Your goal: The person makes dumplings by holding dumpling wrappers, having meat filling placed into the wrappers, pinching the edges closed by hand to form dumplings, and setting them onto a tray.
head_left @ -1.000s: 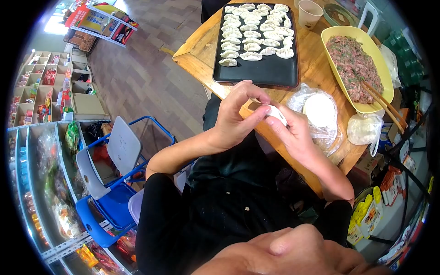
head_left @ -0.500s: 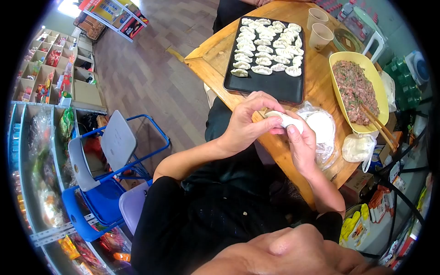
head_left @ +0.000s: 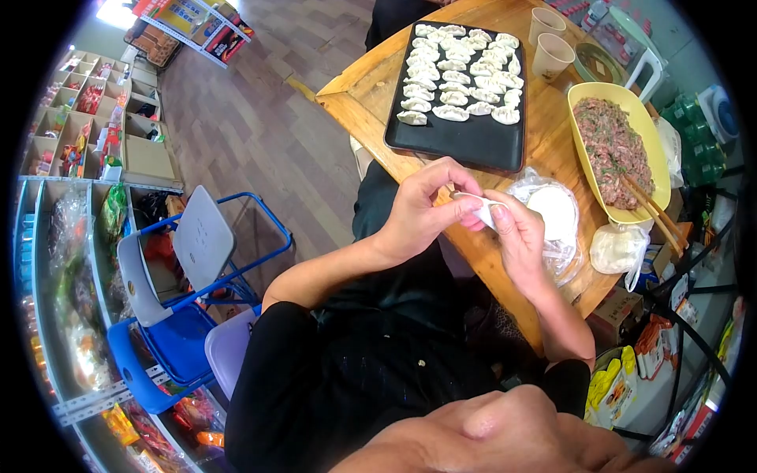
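- Head view: a folded wrapper [head_left: 490,212], seemingly unfinished, sits nearer the person than the tray [head_left: 453,147]; left hand [head_left: 422,209] and right hand [head_left: 520,239] both have their grip clamped on it.
- On the tray: rows of dumplings [head_left: 455,76], apparently done.
- Right of the tray: stacked wrappers [head_left: 553,213] and meat filling [head_left: 611,142], seemingly left to use.

Table [head_left: 546,138] at upper right: tray [head_left: 457,146] top centre, two cups [head_left: 552,61] and bowl [head_left: 659,162] right of it, plastic [head_left: 566,266] and bag [head_left: 617,249] lower
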`<state>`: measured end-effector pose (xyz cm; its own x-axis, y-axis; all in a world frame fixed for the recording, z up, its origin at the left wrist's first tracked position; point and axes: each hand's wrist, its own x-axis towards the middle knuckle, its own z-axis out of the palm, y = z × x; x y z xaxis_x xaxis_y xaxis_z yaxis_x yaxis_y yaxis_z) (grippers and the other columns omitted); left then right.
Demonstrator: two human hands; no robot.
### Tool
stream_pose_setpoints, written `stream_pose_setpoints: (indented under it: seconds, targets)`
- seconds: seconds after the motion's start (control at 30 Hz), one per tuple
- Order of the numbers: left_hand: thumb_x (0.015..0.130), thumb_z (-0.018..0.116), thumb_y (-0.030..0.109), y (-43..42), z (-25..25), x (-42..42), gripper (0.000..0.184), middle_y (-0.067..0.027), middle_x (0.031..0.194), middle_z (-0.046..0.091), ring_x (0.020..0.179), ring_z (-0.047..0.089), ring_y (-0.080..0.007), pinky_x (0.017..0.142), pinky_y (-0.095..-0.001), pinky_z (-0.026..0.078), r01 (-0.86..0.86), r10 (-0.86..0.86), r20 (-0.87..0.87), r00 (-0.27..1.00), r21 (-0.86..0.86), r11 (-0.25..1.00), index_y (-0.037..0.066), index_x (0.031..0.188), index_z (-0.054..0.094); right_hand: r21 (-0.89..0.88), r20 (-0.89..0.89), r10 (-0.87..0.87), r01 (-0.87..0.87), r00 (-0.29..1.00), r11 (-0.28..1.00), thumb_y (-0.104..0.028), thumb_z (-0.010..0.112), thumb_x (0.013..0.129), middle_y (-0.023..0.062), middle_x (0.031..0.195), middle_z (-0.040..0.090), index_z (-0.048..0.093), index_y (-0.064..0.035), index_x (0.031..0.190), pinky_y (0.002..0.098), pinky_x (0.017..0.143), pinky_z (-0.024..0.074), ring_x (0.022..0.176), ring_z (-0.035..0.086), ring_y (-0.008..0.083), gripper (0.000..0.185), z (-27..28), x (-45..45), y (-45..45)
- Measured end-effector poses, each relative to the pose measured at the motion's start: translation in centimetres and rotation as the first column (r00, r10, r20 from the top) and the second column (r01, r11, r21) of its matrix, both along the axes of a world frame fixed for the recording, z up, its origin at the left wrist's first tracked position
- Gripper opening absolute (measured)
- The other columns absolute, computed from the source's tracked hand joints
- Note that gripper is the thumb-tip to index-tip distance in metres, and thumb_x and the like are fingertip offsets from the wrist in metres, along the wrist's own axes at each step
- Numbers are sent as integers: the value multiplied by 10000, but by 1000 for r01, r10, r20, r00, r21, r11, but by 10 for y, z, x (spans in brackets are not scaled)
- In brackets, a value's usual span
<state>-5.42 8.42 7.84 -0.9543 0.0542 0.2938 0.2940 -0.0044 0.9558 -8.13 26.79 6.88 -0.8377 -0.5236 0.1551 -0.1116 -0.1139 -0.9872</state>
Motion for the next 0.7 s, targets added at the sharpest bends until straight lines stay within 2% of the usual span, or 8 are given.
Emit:
stream_pose_setpoints:
  seconds: [0.07,0.17,0.27,0.3,0.37,0.5,0.57,0.7]
  targets:
    - [869,682,55,4,7,3,188,-28,913,586,872,527,-85,789,-234,434,-10,-70,206,976,364,931,-2,1037,621,4,2,-3,2,1000,1000,-166,468,1018,141,929,697,575,94,1169,282,758,542,837,678,170,319,-1,0,0]
    - [893,663,70,-2,4,1,226,-22,924,586,883,525,-68,813,-221,435,26,-158,271,950,435,900,-5,1097,598,-78,60,-39,44,997,996,-167,460,1020,160,931,696,562,102,1171,293,772,543,844,682,184,324,-2,2,0]
    - [905,650,76,-8,-4,4,191,-31,934,596,884,535,-80,828,-229,434,53,-122,290,949,235,971,-8,1071,611,-118,28,-47,50,998,992,-169,457,1022,171,940,695,551,106,1175,299,786,542,852,684,193,329,-3,1,2]
    - [905,650,76,-8,-2,5,191,-31,934,596,884,535,-80,828,-229,434,51,-120,290,949,235,971,-8,1071,611,-115,31,-44,48,999,992,-168,459,1021,169,942,695,551,106,1175,298,788,542,852,684,194,328,-3,1,2]
    - [908,644,67,-8,3,5,144,-35,942,603,893,539,-86,825,-235,431,29,-41,192,981,67,997,-6,1030,620,-111,35,-42,45,999,993,-167,461,1020,168,943,695,552,106,1176,297,789,541,852,684,195,327,-3,1,1]
    - [905,647,62,-7,-2,5,97,-34,934,603,888,537,-86,811,-236,427,28,-42,173,984,86,996,0,975,621,-68,14,-68,68,998,995,-155,472,1016,147,929,695,572,106,1152,281,773,536,841,676,174,310,-6,-2,1]
    - [901,651,54,-6,-1,7,78,-27,931,596,887,532,-83,799,-228,420,35,-72,204,976,180,983,8,952,612,-29,-11,-81,81,997,996,-150,476,1015,138,922,695,581,106,1139,274,764,533,837,672,161,303,-8,-4,2]
    - [900,656,57,-5,-11,9,116,-16,939,587,889,527,-74,794,-221,412,58,-116,208,971,264,963,14,992,599,-6,-37,-82,82,996,997,-141,483,1012,119,903,692,598,105,1111,257,744,524,819,656,133,289,-8,-4,2]
